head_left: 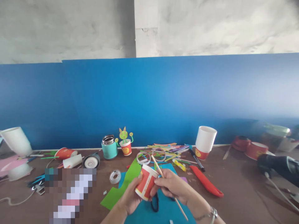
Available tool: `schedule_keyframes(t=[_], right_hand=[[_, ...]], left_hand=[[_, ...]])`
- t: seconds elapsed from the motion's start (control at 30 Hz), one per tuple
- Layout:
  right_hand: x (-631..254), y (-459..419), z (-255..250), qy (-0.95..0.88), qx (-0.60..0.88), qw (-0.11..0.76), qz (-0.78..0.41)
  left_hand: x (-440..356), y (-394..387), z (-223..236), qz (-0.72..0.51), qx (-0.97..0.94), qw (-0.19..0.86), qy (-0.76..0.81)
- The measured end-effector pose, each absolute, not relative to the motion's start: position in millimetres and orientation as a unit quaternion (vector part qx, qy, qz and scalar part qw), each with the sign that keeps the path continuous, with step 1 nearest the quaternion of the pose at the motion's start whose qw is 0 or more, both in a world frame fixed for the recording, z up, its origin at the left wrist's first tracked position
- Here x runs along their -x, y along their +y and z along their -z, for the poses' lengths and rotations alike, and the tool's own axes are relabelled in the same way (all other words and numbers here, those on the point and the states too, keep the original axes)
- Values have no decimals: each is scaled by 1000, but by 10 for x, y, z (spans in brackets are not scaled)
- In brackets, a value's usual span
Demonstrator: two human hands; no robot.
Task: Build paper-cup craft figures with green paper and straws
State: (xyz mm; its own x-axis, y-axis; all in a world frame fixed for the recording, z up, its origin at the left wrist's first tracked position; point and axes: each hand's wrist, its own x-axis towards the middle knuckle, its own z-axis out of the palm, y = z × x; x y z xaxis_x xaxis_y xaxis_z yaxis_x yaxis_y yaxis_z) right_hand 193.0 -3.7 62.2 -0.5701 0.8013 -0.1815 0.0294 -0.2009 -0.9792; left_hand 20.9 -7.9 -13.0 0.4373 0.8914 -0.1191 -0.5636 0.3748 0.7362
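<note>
My left hand [132,192] is closed around a red and white paper cup [146,183], held tilted above the coloured paper. My right hand [171,185] grips a thin wooden stick [181,209], which slants from beside the cup's rim down toward my right forearm. Fingertips of that hand also touch the cup's right side. Under my hands lie blue paper [140,214] and green paper [112,198]. Scissors with dark handles [154,203] rest on the blue sheet, partly hidden by my hands. The inside of the cup cannot be seen.
Behind are loose coloured sticks [171,149], tape rolls [115,176], a glue stick [179,165] and a cup with a green paper cat [123,134]. A teal jar [109,147], stacked white cups [206,138] and a red pouch [206,181] surround the work area. A blue partition [149,102] stands behind.
</note>
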Motion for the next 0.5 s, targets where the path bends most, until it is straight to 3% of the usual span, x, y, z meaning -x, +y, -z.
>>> schedule_keyframes(t=[0.5], right_hand=[[-1982, -36, -613, -595, 341, 281, -671]], left_hand=[[-227, -73, 123, -453, -283, 815, 224]])
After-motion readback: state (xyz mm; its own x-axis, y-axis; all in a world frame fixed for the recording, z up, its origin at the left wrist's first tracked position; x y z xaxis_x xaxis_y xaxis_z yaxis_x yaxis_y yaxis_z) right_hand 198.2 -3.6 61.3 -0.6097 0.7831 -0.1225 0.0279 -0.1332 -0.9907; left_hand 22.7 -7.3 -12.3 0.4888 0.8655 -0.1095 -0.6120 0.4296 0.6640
